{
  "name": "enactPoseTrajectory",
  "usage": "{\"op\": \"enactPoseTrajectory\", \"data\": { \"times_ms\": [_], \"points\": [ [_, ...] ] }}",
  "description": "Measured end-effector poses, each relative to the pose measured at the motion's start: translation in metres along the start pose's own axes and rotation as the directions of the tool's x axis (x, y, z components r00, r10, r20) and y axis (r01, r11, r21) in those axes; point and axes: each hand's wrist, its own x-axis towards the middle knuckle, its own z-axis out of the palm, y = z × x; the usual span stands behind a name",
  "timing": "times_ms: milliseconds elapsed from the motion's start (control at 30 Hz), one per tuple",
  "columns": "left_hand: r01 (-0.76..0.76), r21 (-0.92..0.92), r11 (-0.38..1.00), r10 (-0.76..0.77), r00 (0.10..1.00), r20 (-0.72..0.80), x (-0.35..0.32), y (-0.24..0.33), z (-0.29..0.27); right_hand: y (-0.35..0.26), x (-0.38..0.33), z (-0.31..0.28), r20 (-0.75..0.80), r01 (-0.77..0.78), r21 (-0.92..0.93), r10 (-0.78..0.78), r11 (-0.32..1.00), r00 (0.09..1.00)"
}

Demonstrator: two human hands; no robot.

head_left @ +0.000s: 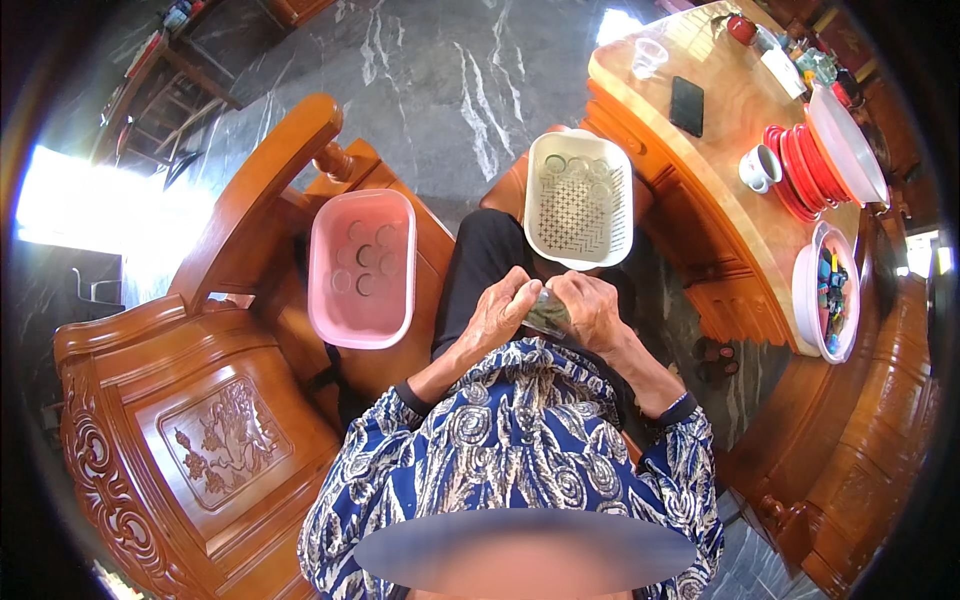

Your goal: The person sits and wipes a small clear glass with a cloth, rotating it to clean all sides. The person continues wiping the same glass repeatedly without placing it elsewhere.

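My left hand (497, 313) and my right hand (590, 310) meet over my lap, both pinching a small dark green object (547, 313) between them; what it is I cannot tell. Just beyond my hands a cream perforated plastic basket (579, 198) rests on my knees, with several round pieces in its far end. A pink plastic basin (361, 266) sits on the wooden seat to my left, holding several round pieces.
A carved wooden bench (215, 400) surrounds me. To the right stands a wooden table (725, 120) carrying a black phone (686, 105), a white cup (760, 167), stacked red plates (800, 170), a clear glass (648, 57) and a white bowl (832, 290) of small colourful items. Marble floor lies ahead.
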Motion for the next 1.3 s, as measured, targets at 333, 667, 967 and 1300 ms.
{"op": "enactPoseTrajectory", "data": {
  "times_ms": [333,667,967,1300],
  "points": [
    [-0.358,0.093,0.929,0.353,0.933,0.061,0.005,0.015,-0.016,0.007,-0.002,0.027,0.418,-0.573,0.762,0.448,0.301,0.790],
    [-0.248,-0.117,0.962,0.258,0.963,0.081,0.001,0.014,-0.018,0.002,-0.006,0.009,0.352,-0.585,0.659,0.492,0.474,0.796],
    [0.068,-0.150,0.986,-0.041,0.984,0.176,0.000,0.001,-0.005,-0.014,-0.002,-0.012,0.115,0.102,-0.240,-0.076,0.965,0.990],
    [-0.085,0.018,0.996,0.085,0.996,0.006,-0.005,0.013,-0.001,-0.007,0.003,-0.010,0.060,-0.073,0.041,0.070,0.997,0.996]
  ]
}}
